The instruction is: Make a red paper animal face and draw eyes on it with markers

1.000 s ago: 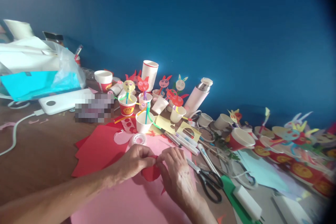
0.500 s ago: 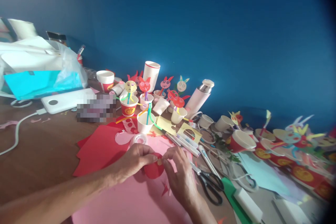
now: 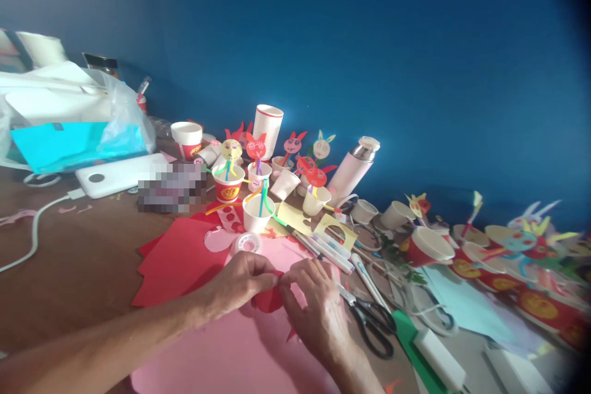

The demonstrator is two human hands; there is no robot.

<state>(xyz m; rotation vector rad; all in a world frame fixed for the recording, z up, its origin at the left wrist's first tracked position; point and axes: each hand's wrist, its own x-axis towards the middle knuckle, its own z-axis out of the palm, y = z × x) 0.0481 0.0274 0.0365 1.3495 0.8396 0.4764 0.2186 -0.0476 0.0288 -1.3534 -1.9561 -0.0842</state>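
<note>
Looks like thin, matt paper on the red disc (image 3: 268, 303), and like smooth, matt paper on the pink sheet (image 3: 212, 357) and red sheets (image 3: 178, 258). Turns ribbed and papery on the tall white cups (image 3: 268, 132). Shines as polished metal around the collar of the flask (image 3: 347, 177), above smooth, satiny pink sides. Pairs metal blades with black plastic handles on the scissors (image 3: 354, 303). Appears crinkled, translucent plastic on the bag (image 3: 125, 108), smooth glossy white on the power bank (image 3: 122, 175). Suggests wood, perhaps laminate given the blur, across the brown bench (image 3: 60, 277).
</note>
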